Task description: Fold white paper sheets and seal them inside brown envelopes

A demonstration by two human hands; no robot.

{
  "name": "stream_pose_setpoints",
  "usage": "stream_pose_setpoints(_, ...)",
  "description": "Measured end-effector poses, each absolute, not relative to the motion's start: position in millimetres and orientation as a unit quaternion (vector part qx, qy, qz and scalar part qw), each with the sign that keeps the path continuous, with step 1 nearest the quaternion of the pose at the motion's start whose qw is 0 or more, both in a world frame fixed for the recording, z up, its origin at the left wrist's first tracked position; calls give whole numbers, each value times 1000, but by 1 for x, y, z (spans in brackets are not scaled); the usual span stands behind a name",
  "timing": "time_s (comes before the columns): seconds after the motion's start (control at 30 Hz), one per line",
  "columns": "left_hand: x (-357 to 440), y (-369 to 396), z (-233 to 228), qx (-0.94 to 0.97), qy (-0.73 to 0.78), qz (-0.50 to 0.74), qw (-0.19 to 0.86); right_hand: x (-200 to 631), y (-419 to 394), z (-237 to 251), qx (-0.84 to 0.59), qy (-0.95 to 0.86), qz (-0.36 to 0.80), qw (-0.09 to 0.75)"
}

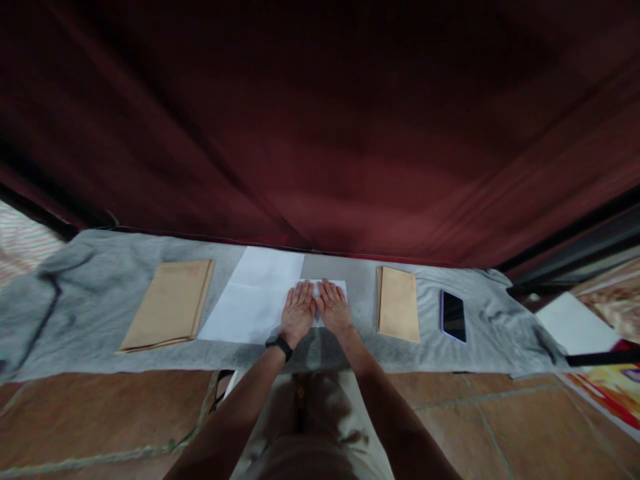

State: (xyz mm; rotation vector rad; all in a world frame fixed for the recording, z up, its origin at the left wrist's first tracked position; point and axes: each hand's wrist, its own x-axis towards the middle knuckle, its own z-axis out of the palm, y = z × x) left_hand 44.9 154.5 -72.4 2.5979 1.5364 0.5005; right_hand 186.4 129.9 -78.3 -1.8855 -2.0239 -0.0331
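My left hand and my right hand lie side by side, palms down, with the fingers stretched out and thumbs close together. Both press flat on a small white piece of paper, whose top and right edges show past the fingers; whether it is folded I cannot tell. Larger white paper spreads to the left and reaches my left hand. A dark watch sits on my left wrist. Neither hand grips anything.
Brown envelopes lie in a stack on the left, and smaller brown envelopes on the right. Beyond them is a phone. Grey cloth covers the narrow surface. A dark red curtain hangs along its far edge.
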Motion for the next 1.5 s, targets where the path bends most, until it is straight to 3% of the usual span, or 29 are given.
stream_pose_setpoints(0.5, 17, 162, -77, 772, 601, 205, 8, 213, 114, -89, -707, -675, -72, 197)
stream_pose_setpoints(0.8, 66, 141, -66, 845, 508, 165, 25, 213, 114, -90, -701, -675, -72, 216)
stream_pose_setpoints(1.5, 22, 130, -71, 816, 555, 161, 3, 208, 115, -87, -704, -672, -70, 220)
